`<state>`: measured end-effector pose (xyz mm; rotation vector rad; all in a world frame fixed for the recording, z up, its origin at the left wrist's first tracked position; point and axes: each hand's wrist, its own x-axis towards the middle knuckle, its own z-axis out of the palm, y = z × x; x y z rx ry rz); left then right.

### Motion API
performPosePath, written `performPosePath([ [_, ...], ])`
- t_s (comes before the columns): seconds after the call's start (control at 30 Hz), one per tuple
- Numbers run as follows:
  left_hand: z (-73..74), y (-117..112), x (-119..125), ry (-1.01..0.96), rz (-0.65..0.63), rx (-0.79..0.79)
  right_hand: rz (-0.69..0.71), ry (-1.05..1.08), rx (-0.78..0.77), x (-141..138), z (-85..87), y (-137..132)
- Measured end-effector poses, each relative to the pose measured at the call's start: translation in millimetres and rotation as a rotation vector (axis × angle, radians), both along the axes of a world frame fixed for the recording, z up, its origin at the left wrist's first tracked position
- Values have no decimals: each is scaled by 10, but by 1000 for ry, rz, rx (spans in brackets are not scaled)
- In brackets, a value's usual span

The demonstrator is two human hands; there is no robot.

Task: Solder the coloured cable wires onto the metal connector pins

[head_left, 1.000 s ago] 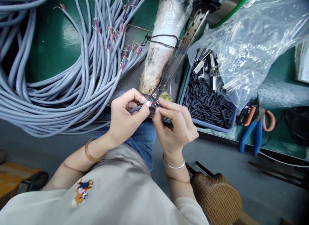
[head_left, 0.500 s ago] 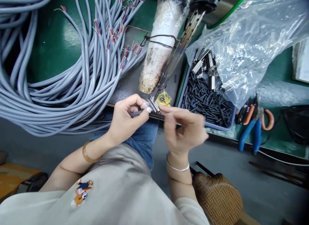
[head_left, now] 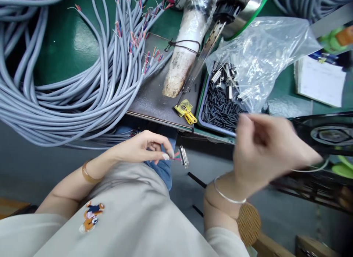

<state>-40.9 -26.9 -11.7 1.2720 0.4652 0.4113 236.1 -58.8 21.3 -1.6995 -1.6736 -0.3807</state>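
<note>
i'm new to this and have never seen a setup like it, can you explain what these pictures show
There is no robot here, just a person's two bare hands. All the pictures come from one camera worn on the head, looking forward and down. The left hand holds coloured wires that lead to a metal connector, clear of the bench edge. The right hand is blurred, so I can't tell whether it holds anything. On the green bench lies a big bundle of grey cables. Further right is a tray of short black pieces and loose connectors, with a clear plastic bag beside them.
</note>
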Motion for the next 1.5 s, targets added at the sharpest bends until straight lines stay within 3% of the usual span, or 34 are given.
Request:
performPosePath([
  [0.07,134,63,1,-66,-134,72,-12,-158,-10,158,-105,261],
  [0.17,391,154,43,-190,-384,91,62,-198,-155,418,-245,589],
  [0.23,523,169,85,-262,-380,52,138,-203,-217,534,-289,713],
  [0.3,561,134,133,-243,-251,26,196,-202,-272,594,-295,765],
  [0.37,487,72,185,-155,-53,-12,220,-192,-294,620,-278,766],
  [0.5,149,-9,271,-142,387,-248,168,-153,-210,575,-203,630],
  [0.6,-20,-8,291,-111,553,-297,32,102,-37,317,-73,351],
  [0.63,-37,-6,290,-95,583,-297,44,212,-9,176,-21,230],
  [0.7,-25,-7,286,-53,613,-274,80,416,-16,-150,66,-6],
  [0.77,21,-14,287,-11,615,-231,192,562,-193,-460,100,-179],
  [0.87,85,-26,301,10,606,-177,272,642,-285,-741,47,-258],
  [1.13,120,-35,324,6,574,-151,277,657,-282,-746,-78,-183],
  [1.33,60,-44,329,-20,559,-87,362,484,-333,-800,-61,-195],
  [1.5,48,-37,276,-117,500,-120,438,360,-296,-851,-104,-239],
])
